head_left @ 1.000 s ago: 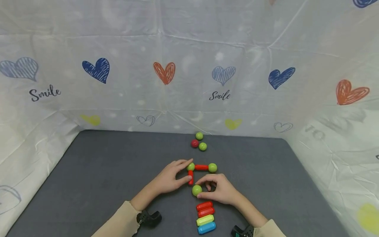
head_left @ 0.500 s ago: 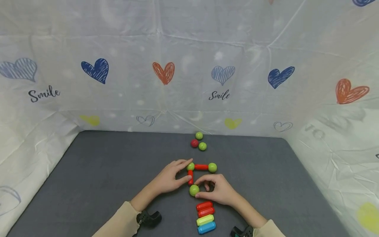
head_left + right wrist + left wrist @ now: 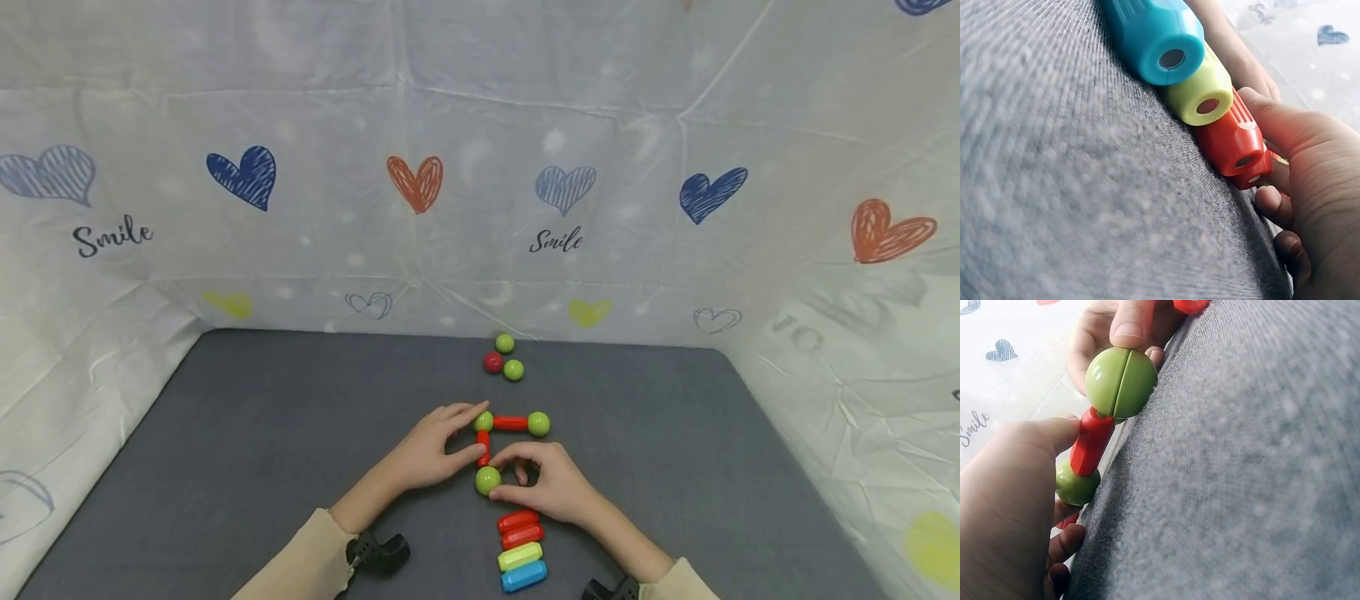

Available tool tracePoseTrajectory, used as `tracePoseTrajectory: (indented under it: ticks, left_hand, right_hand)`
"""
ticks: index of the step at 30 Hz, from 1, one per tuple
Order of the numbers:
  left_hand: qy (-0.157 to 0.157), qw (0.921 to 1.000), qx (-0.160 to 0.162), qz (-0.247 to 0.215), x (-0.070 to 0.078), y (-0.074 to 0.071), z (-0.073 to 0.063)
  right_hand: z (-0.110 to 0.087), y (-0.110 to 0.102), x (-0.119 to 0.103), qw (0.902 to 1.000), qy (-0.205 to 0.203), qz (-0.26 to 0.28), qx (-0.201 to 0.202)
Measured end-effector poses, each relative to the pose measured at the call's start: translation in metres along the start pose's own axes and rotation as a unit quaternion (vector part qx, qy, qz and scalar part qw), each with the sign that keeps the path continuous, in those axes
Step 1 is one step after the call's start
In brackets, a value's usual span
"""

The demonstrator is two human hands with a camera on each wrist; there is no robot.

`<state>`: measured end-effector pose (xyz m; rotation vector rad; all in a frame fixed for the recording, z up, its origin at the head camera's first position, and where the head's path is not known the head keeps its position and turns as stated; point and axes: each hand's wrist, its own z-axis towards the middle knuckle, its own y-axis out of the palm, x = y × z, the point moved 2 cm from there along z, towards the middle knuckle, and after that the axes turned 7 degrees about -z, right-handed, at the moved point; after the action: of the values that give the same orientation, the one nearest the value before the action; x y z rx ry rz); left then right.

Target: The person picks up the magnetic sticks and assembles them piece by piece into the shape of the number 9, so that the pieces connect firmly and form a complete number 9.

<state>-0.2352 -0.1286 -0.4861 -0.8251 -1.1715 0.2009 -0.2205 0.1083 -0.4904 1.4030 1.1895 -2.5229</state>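
Observation:
My right hand (image 3: pixel 551 487) pinches a green ball (image 3: pixel 487 481) between thumb and fingers, right at the near end of an upright red magnetic rod (image 3: pixel 483 448). In the left wrist view, that seamed ball (image 3: pixel 1107 381) meets the rod (image 3: pixel 1091 442). My left hand (image 3: pixel 431 450) holds the rod and its corner, thumb on the rod's side, forefinger over the corner green ball (image 3: pixel 483 422). From that corner, a second red rod (image 3: pixel 512 423) runs right to another green ball (image 3: pixel 538 424). Part of my right fingers is hidden behind the pinched ball in the left wrist view.
Nearer the front lie two red rods (image 3: pixel 519 530), a yellow-green rod (image 3: pixel 520 557) and a blue rod (image 3: pixel 523 577), side by side. Toward the back edge sit a red ball (image 3: pixel 492 362) and two green balls (image 3: pixel 513 370). A printed cloth (image 3: pixel 480 250) hangs behind the dark table (image 3: pixel 300 400).
My right hand has moved the green ball slightly left and away from me, up to the upright rod's near end. The left hand has stayed in place.

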Motion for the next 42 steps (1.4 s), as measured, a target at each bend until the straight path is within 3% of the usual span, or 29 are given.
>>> tracePoseTrajectory:
  ticks: [13,24,42]
  left_hand:
    - [0.011,0.9999,0.003,0.009,-0.0017,-0.0008,0.0011]
    - [0.004,0.9995,-0.026,0.019,0.0,-0.0023,-0.0012]
    - [0.01,0.9992,-0.04,-0.006,-0.0007,-0.0066,-0.0006]
  right_hand:
    - [0.0018,0.0014,0.0023,1.0,0.001,-0.001,0.002]
    - [0.0024,0.0005,0.0008,0.9998,0.011,-0.015,0.003]
    - [0.002,0.0005,0.0004,0.9995,0.021,-0.025,0.005]
